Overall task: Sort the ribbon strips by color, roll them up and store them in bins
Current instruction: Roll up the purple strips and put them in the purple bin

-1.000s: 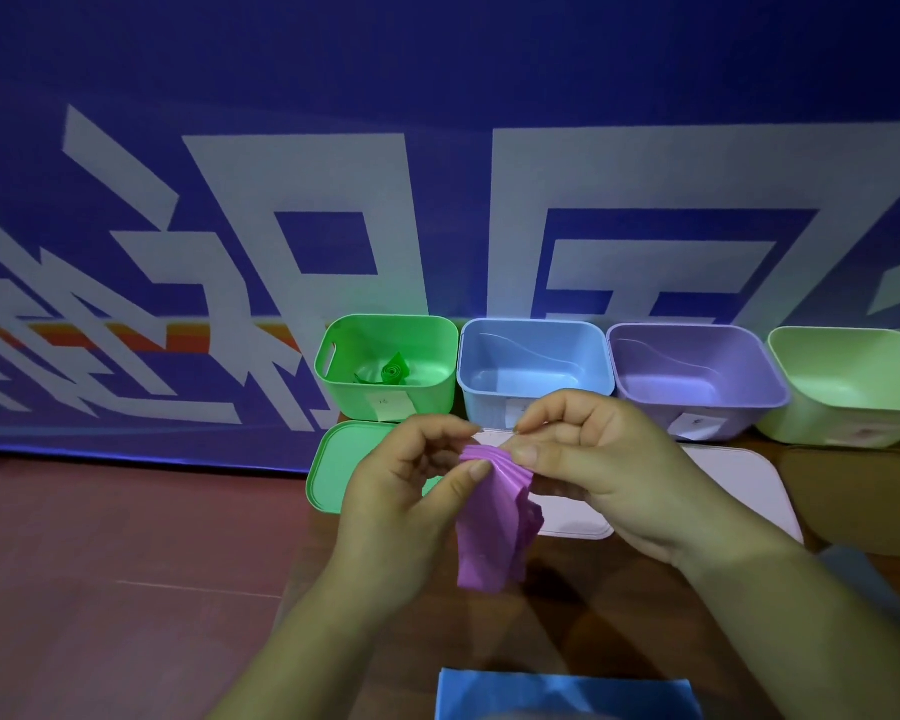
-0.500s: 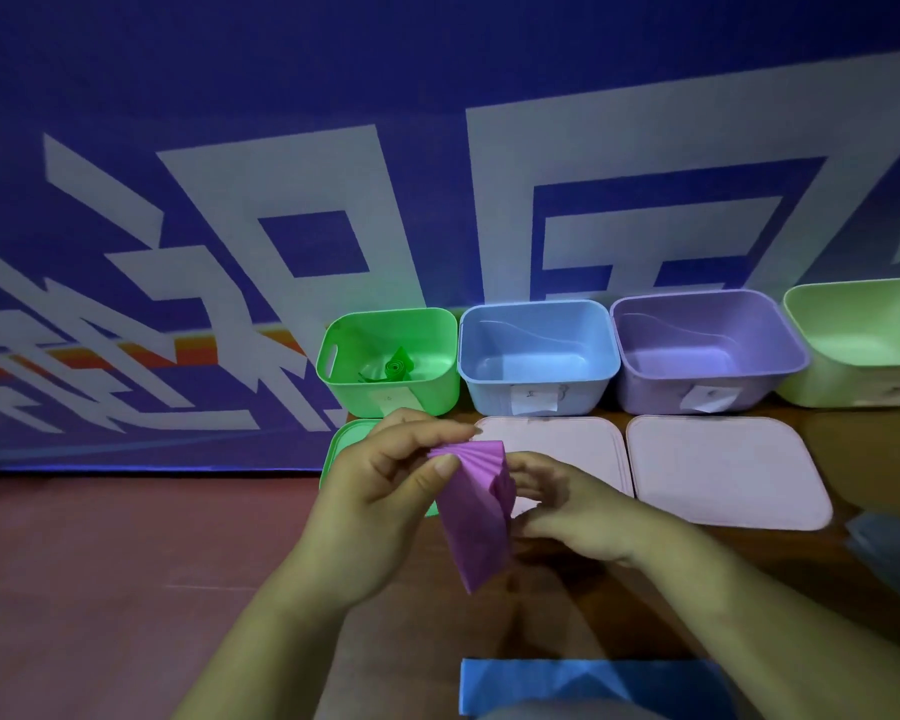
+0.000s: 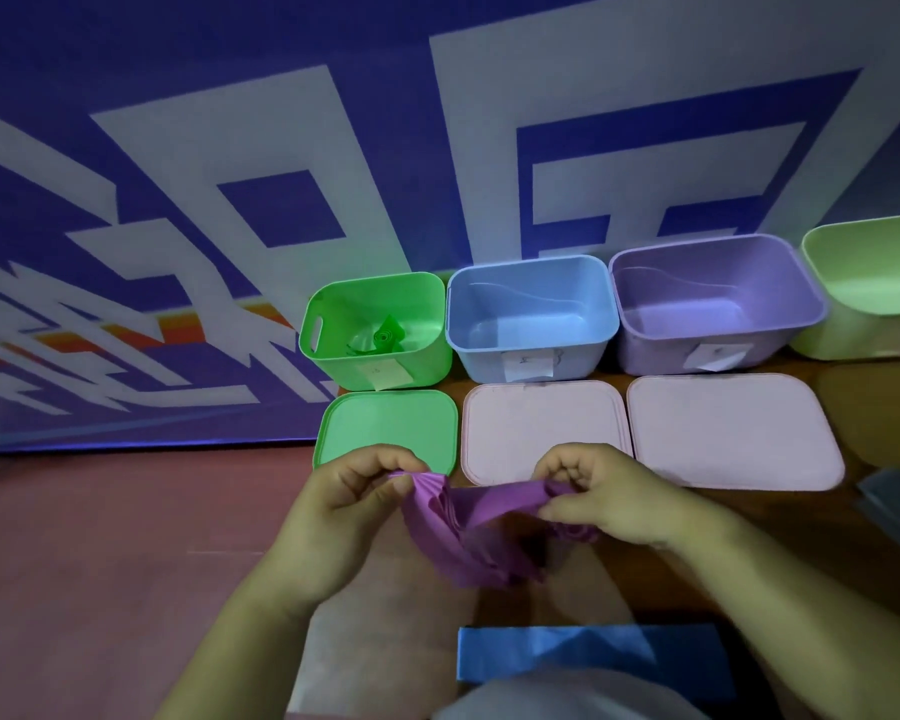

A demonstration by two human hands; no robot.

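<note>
Head view looks down on a purple ribbon [image 3: 468, 537] stretched between two hands above the brown table [image 3: 879, 407]. Left hand [image 3: 333, 517] pinches the pleated left end between thumb and fingers; right hand [image 3: 604, 496] pinches the right end the same way. The ribbon's long axis runs left to right, its slack middle drooping toward the near edge. A blue ribbon [image 3: 588, 654] lies flat nearer the person, also running left to right. Farther off stand a green bin [image 3: 432, 356] with a rolled green ribbon [image 3: 383, 337] inside, a blue bin [image 3: 531, 350], a purple bin [image 3: 645, 350] and a pale green bin [image 3: 874, 304]. Three lids [image 3: 733, 428] lie in front of them.
</note>
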